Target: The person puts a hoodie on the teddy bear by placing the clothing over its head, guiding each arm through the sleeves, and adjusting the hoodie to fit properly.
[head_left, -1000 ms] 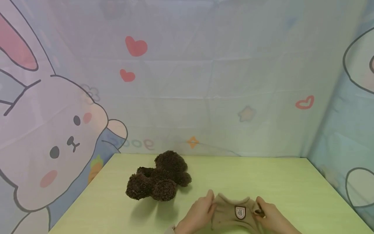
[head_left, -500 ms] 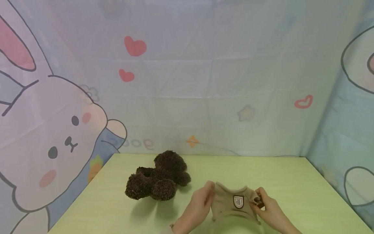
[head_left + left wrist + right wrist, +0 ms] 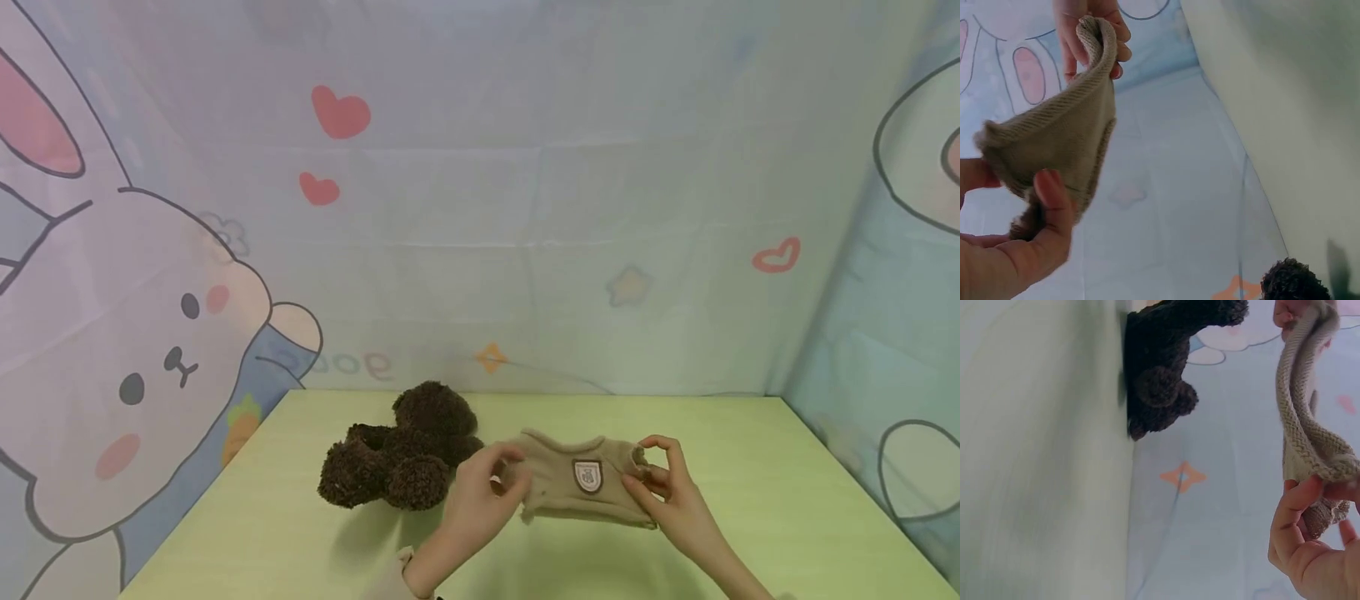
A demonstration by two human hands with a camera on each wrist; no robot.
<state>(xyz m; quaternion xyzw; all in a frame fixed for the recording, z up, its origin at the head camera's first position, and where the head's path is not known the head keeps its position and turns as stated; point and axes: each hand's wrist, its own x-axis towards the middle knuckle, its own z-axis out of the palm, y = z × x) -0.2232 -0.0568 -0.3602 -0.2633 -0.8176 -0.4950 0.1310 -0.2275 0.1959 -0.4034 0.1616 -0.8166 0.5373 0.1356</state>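
Head view: we've got the left hand [image 3: 480, 492] and right hand [image 3: 671, 492] pinching opposite sides of a small beige knitted top [image 3: 551, 471] above the pale-green table [image 3: 750, 500], seemingly so it stretches wide; a dark-brown curly plush toy [image 3: 416, 479] lies nearby. Left wrist: we see thumb and fingers nearly closed. Right wrist: likewise, at a sleeve [image 3: 1319, 520].

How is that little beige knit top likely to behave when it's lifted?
Probably floppy: the knit top bends and curls between the left hand and right hand. It seems light, pinched up off the table at its sides. Its coarse texture probably makes it less slippery.
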